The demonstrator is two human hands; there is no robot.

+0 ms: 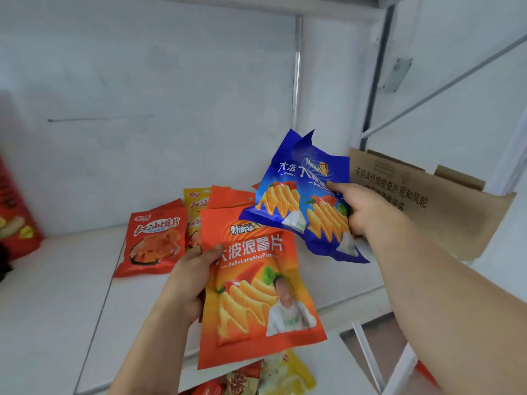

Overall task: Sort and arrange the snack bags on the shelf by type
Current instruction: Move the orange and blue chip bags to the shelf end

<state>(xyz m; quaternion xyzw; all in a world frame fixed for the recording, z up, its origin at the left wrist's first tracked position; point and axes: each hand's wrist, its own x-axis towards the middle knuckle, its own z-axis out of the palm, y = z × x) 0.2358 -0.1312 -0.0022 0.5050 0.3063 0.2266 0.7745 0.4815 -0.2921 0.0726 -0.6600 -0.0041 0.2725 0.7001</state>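
Observation:
My left hand grips an orange chip bag by its left edge, holding it upright over the white shelf. My right hand holds two blue chip bags together, thumb on the front, above and to the right of the orange bag. On the shelf behind lie a red snack bag, a yellow bag partly hidden, and another orange bag behind the held one.
A red snack bag stands at the far left of the shelf. A brown cardboard box sits at the right. More bags, red and yellow, lie below the shelf's front edge. White wall behind.

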